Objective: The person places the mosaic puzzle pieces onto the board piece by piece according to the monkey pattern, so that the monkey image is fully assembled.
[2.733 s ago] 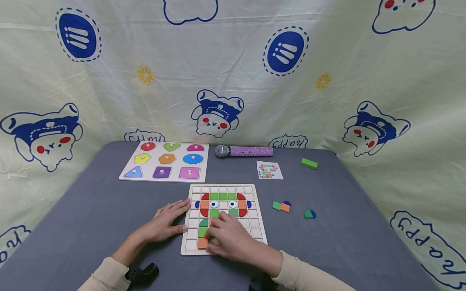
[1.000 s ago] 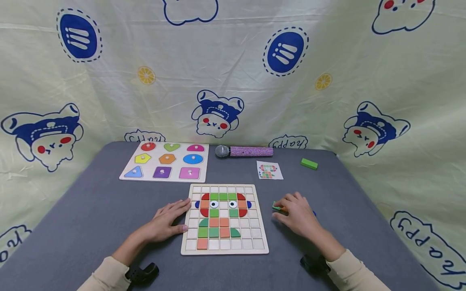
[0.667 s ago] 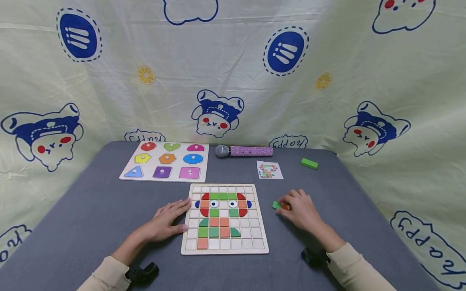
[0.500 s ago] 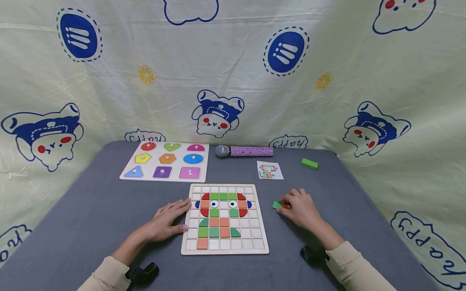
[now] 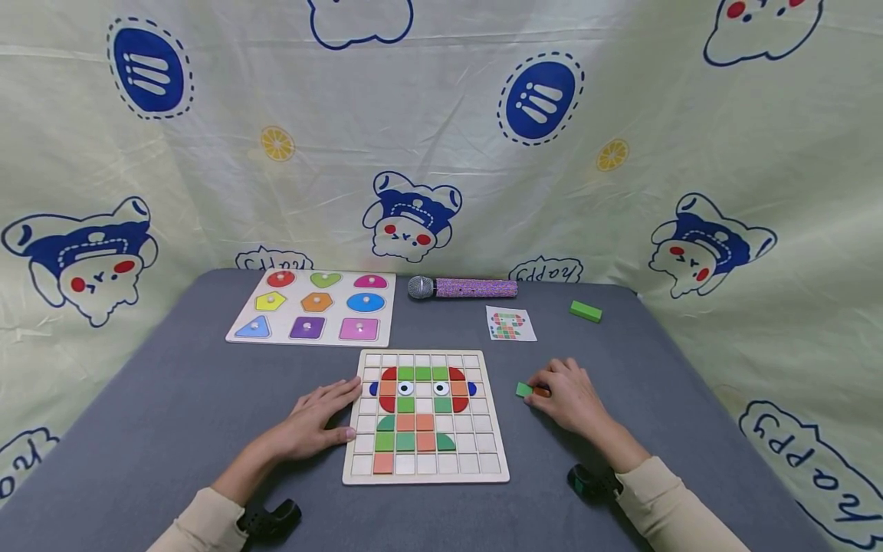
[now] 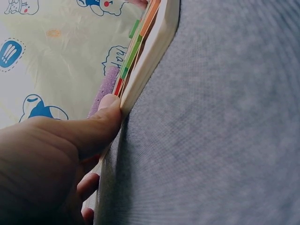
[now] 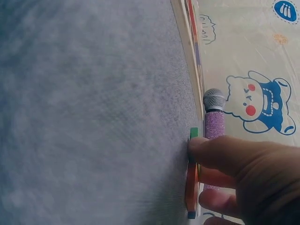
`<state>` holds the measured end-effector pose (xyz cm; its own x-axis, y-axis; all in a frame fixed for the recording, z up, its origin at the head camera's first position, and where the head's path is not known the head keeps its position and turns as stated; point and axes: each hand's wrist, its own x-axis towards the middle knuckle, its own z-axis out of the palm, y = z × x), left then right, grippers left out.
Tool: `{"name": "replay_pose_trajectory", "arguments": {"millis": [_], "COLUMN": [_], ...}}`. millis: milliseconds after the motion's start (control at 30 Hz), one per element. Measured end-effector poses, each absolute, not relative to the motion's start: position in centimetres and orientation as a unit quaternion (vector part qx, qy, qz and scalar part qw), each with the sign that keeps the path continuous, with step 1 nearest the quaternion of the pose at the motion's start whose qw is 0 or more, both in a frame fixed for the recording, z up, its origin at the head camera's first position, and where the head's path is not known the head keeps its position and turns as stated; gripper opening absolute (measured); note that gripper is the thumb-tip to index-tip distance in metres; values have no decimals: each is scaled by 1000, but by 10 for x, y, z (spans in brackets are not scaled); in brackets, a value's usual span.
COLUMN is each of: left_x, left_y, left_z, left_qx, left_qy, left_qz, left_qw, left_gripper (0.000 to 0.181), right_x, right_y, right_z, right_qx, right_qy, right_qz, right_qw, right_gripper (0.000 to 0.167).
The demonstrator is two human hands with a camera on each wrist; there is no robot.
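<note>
A wooden grid board [image 5: 476, 460] lies on the table, with colored tiles forming a face and part of a body. My left hand [image 5: 320, 414] rests against its left edge, fingers extended; in the left wrist view the thumb [image 6: 105, 119] touches the board's side. Right of the board, my right hand [image 5: 569, 395] pinches a green square tile [image 5: 523, 389] lying on the table. An orange tile [image 5: 542, 392] lies right beside it, partly under the fingers. In the right wrist view the thumb [image 7: 213, 150] presses the green tile's near side. Other loose pieces there are hidden by the hand.
Behind the board are a white shape puzzle [image 5: 329, 310], a glittery purple microphone [image 5: 476, 288], a small pattern card [image 5: 511, 323] and a green block [image 5: 585, 310]. A printed curtain [image 5: 441, 138] hangs behind the grey table [image 5: 186, 399].
My right hand has left the board for the loose tiles at the right, shifted slightly there, and stayed still lately. A green quarter-round tile now shows on the board. The left hand has not moved.
</note>
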<state>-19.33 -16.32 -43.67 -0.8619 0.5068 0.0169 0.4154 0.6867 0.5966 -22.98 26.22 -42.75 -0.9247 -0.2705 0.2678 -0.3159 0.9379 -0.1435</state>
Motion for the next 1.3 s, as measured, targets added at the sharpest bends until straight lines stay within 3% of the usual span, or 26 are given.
{"name": "replay_pose_trajectory", "arguments": {"millis": [600, 1300], "left_x": [-192, -193], "left_y": [-163, -163], "left_z": [-435, -436], "left_qx": [252, 247], "left_qy": [914, 916], "left_qz": [308, 308], "left_qw": [75, 78], "left_gripper": [69, 70], "right_x": [-200, -163], "right_y": [219, 139], "right_z": [-409, -414], "right_qx": [218, 391], "right_qy": [-959, -902], "right_qz": [114, 113], "right_qw": [143, 147], "right_gripper": [22, 22]}}
